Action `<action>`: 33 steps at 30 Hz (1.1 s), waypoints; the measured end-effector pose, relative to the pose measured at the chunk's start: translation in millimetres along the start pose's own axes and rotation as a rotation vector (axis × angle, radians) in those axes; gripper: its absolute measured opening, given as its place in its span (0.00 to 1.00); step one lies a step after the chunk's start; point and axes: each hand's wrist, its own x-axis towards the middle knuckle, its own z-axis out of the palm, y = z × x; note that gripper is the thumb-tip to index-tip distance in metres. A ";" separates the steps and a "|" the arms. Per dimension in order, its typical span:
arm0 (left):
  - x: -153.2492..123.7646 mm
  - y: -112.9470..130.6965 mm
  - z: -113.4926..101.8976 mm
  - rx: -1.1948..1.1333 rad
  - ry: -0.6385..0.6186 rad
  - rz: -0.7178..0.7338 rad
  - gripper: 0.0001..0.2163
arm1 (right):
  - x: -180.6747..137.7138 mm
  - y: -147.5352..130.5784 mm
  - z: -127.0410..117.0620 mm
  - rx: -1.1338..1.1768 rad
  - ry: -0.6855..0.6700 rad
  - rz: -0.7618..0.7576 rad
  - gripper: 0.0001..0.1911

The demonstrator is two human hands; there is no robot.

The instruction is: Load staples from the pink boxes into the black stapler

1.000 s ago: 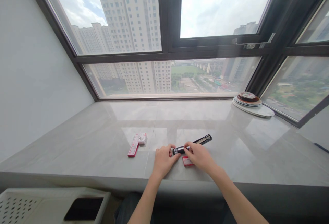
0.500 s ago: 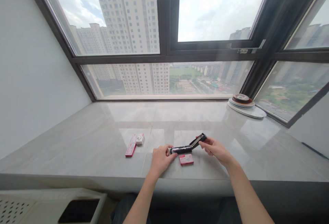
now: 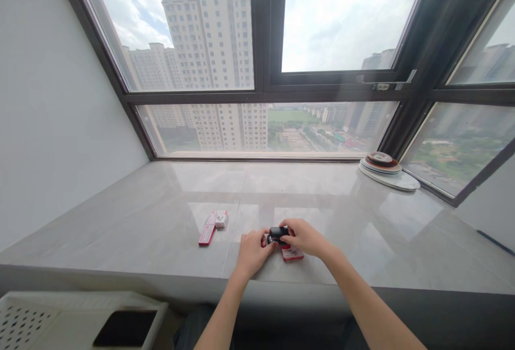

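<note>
While the person leans both bare arms over the pale ledge (image 3: 341, 226), I take my bearings from the red packet (image 3: 293, 254) lying flat near its front edge. The black stapler (image 3: 278, 231) sits just beyond the packet and slightly to its left; its dark top lies over the base, with a bit of bright metal showing at the left end. I can't tell whether the top is pressed fully down.

To the left of the packet, the left hand (image 3: 252, 252) holds that end of the stapler, thumb and fingers pinched narrowly about it. The right hand (image 3: 306, 237), beyond the packet and to its right, grips the other end from above, fingers curled close, hiding much of it and part of the packet's far edge.

Well to the packet's left, a white box (image 3: 221, 219) and a pink box (image 3: 206, 235) lie beside a third small box (image 3: 211, 216). Far off beyond the packet, on its right, stands a stack of plates (image 3: 389, 175). Straight beyond the packet rises the window (image 3: 261, 96), with tall buildings (image 3: 221, 34) outside.
</note>
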 end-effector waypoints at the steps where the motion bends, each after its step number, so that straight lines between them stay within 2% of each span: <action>1: -1.4 1.2 -1.2 0.002 0.014 -0.001 0.11 | -1.1 -0.5 -2.5 -0.008 -0.022 -0.004 0.10; 3: -5.8 6.2 -4.4 -0.014 0.073 0.001 0.12 | -3.4 2.8 -8.3 -0.024 -0.043 0.007 0.11; 6: -15.2 22.9 -7.8 -0.067 0.124 0.107 0.18 | -5.8 19.0 -11.7 -0.040 0.048 0.086 0.12; 8: -21.3 38.3 -6.6 -0.089 0.028 0.286 0.25 | -6.7 34.3 -8.2 0.031 0.106 0.165 0.16; 10: -25.2 50.7 -3.7 -0.088 -0.126 0.467 0.31 | -8.8 49.4 -1.9 0.166 0.127 0.233 0.21; 12: -25.9 53.6 -2.7 -0.067 -0.225 0.549 0.35 | -14.5 61.1 4.9 0.314 0.164 0.270 0.27; 14: -24.0 43.7 -7.1 -0.033 -0.221 0.499 0.36 | -24.8 67.2 10.5 0.455 0.210 0.313 0.33; 16: -20.9 24.6 -17.1 -0.009 -0.166 0.368 0.34 | -38.3 67.3 14.8 0.600 0.223 0.369 0.35; 18: -18.2 4.5 -28.9 -0.021 -0.130 0.245 0.31 | -51.4 62.4 18.9 0.752 0.200 0.395 0.35; 20: -16.6 -8.3 -36.9 -0.054 -0.133 0.184 0.29 | -59.9 54.1 24.1 0.879 0.165 0.384 0.33; 24: -14.8 -3.8 -29.3 -0.087 -0.163 0.189 0.28 | -57.0 34.1 41.7 0.968 0.154 0.330 0.33; 29: -14.8 15.6 -5.9 -0.158 -0.207 0.190 0.38 | -41.3 19.3 63.3 0.924 0.212 0.311 0.35; 31: -16.4 14.9 -7.0 -0.216 -0.212 0.190 0.41 | -39.4 19.9 67.8 0.921 0.248 0.323 0.36; 33: -17.8 5.3 -17.1 -0.262 -0.152 0.179 0.37 | -39.7 23.0 70.9 0.928 0.295 0.336 0.37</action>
